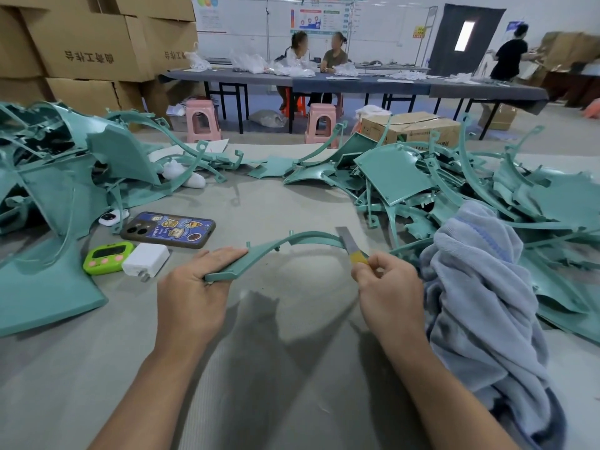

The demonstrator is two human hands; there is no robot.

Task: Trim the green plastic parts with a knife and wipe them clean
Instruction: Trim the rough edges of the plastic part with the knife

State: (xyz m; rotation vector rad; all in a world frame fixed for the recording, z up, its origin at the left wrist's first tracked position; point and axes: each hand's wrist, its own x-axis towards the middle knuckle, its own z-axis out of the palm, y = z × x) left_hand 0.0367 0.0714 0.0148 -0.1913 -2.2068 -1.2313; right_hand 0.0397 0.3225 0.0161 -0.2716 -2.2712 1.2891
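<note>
In the head view, at lower centre of the frame, the left hand (pixel 191 287) grips the near end of a curved green part (pixel 279 245) held just above the grey table (pixel 292 336). The right hand (pixel 386 284) pinches a knife (pixel 350 245) by its yellow-wrapped end, the blade touching the part's far right end. Piles of green parts (pixel 65 190) fill the left and right edges, a blue-grey towel (pixel 480 287) lies at lower right, and a phone (pixel 168 229), green timer (pixel 107 257) and white charger (pixel 146 259) sit left of centre.
</note>
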